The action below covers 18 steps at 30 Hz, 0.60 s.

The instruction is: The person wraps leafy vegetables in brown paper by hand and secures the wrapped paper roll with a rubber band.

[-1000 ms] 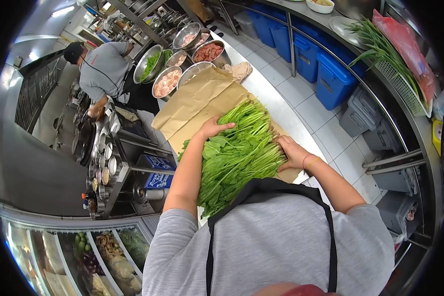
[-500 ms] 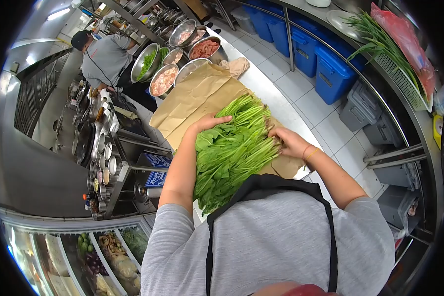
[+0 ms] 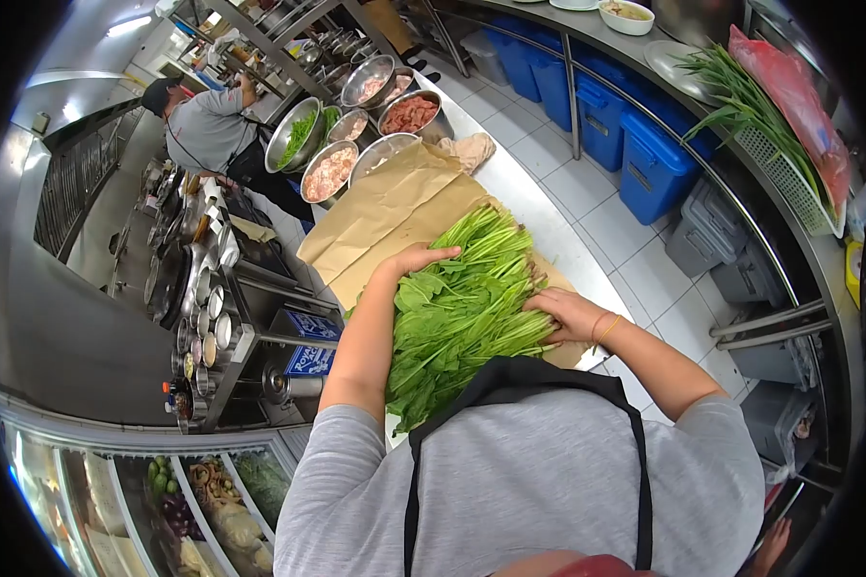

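Note:
A large heap of leafy greens (image 3: 452, 317) with long stems lies on brown paper (image 3: 394, 197) on the worktable, leaves toward the left and cut ends toward the right. My left hand (image 3: 425, 258) grips the far left side of the heap, its thumb stretched over the stems and its other fingers hidden by leaves. At the stem ends, my right hand (image 3: 566, 313) has its fingers curled against the lower bundle. Several steel bowls stand beyond the paper, one with raw meat (image 3: 412, 113) and another with chopped greens (image 3: 298, 135).
A crumpled cloth (image 3: 470, 151) lies by the bowls. A co-worker (image 3: 207, 130) stands at the far left near the stove. Blue bins (image 3: 656, 163) line the floor at right, under a counter with a basket (image 3: 789, 183). Another person's hand (image 3: 775, 543) shows at lower right.
My right hand has slid slightly down along the stem ends, and the greens have shifted a little. The co-worker's arm has risen. Another hand has appeared at lower right.

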Each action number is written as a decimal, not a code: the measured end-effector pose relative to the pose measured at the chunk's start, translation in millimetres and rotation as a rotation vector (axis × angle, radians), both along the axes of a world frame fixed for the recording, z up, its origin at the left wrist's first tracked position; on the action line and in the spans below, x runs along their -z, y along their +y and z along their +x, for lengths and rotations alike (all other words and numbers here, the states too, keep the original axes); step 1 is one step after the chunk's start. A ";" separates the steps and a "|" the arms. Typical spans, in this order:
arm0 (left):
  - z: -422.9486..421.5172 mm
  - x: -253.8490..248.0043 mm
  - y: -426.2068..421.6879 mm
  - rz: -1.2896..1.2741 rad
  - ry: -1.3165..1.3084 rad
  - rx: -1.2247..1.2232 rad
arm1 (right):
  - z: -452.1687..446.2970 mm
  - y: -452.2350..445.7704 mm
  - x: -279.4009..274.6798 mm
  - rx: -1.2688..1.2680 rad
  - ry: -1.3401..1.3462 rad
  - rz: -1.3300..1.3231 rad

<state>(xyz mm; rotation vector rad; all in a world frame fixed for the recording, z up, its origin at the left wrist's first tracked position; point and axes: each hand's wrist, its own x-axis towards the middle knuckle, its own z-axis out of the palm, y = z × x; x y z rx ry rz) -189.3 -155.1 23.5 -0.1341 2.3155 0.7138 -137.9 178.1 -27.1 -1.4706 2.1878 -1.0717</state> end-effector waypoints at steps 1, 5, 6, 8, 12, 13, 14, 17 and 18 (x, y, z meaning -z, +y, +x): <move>-3.3 2.9 -2.0 -0.052 -0.060 -0.049 | -1.9 -1.7 1.3 -0.009 -0.013 0.011; -5.7 8.8 -10.6 0.258 -0.284 -0.217 | -0.2 -3.1 -2.4 0.011 -0.097 -0.030; -3.8 7.4 -8.7 0.260 -0.304 -0.224 | 0.8 -2.4 -6.8 -0.006 -0.101 -0.032; -2.0 5.1 -7.4 0.341 -0.064 0.033 | -0.7 -0.9 0.8 -0.047 -0.082 -0.020; -5.4 12.2 -9.9 0.189 -0.111 0.014 | 1.0 -0.1 -0.8 -0.016 -0.119 0.055; -7.7 15.4 -11.6 0.176 -0.161 -0.030 | -0.5 -0.9 -1.9 -0.013 -0.191 0.019; -8.8 17.8 -14.2 0.177 -0.163 -0.031 | -3.7 -1.5 -2.5 -0.009 -0.260 -0.021; -7.9 15.3 -20.9 0.154 -0.192 -0.097 | -10.6 0.9 -1.7 0.008 -0.446 -0.082; -5.6 7.2 -18.4 0.154 -0.195 -0.097 | -13.4 3.2 -3.0 0.001 -0.537 -0.126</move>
